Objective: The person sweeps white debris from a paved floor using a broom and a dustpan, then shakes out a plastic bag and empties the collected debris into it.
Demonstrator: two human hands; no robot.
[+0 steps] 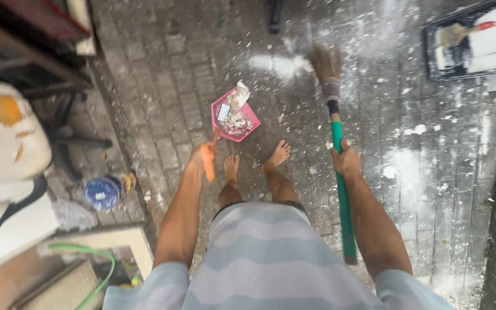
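Note:
My left hand (197,158) grips the orange handle of a pink dustpan (245,116), which rests on the brick paving and holds scraps of paper and white debris. My right hand (346,160) is closed around the green handle of a broom (336,129). The broom's brown bristles touch the ground beyond the dustpan, to its right, beside a patch of white dust. My bare feet stand just behind the dustpan.
White flecks and smears cover the wet paving on the right. A black paint tray (452,63) with a brush and roller lies at the top right. A worn white chair (4,135), a blue round lid (103,192) and a green hose (102,268) are on the left.

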